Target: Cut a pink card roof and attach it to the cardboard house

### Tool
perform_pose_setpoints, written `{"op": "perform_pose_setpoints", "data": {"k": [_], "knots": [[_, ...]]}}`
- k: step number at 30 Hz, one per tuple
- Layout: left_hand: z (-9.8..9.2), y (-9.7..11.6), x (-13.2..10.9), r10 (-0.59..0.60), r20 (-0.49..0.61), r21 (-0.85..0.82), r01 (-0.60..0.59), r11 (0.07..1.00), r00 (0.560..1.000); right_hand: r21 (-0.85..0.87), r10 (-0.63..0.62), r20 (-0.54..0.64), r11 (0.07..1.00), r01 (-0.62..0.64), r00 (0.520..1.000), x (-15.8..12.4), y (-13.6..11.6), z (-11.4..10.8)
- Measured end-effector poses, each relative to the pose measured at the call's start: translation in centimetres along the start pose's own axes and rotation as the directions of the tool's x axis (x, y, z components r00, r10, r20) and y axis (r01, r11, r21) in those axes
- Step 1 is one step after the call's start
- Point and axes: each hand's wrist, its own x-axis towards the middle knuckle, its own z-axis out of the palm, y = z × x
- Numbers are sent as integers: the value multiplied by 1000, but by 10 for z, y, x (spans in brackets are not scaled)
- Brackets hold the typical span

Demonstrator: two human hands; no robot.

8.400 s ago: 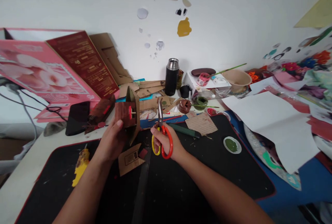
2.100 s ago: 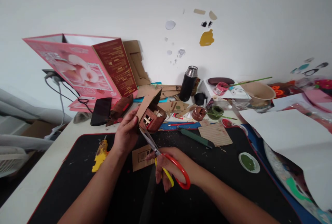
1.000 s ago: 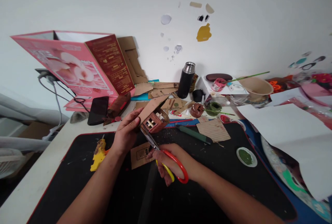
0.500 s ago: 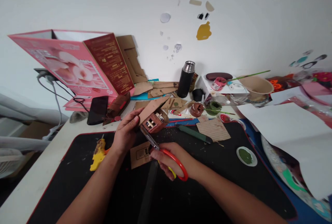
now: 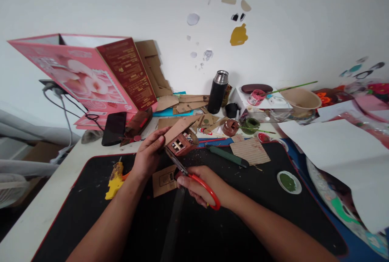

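My left hand (image 5: 150,152) is closed on a small cardboard house (image 5: 182,145), its thumb on the tan roof piece (image 5: 180,129). Brown walls and a window with a pale cross frame face me. My right hand (image 5: 202,183) grips a pair of scissors (image 5: 207,189) with red handles. Their blades reach up to the house's lower left edge, near my left fingers; whether they touch it I cannot tell. Beneath the hands a flat cardboard piece with a printed mark (image 5: 164,182) lies on the black mat (image 5: 237,221).
A yellow glue gun (image 5: 114,181) lies left on the mat. A green cutter (image 5: 227,156), corrugated cardboard (image 5: 251,151) and a dish of green paint (image 5: 289,182) are right. Behind stand a black flask (image 5: 218,92), paint jars (image 5: 231,127) and a pink bag (image 5: 82,75).
The scissor handles have drawn closer together, and the yellow inner part is now mostly hidden by my right hand. The house has shifted and turned very slightly.
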Motion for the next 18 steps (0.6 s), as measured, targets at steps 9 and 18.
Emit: {"op": "perform_pose_setpoints", "data": {"k": [9,18], "knots": [[0,-1,1,-9,10,4,9,1000,1000,-14,39,-25,999,-40,999,0,0,0],[0,-2,1,1,-7,33,-1,999,1000,-53,31,-24,998,-32,999,-1,6,-3]]}}
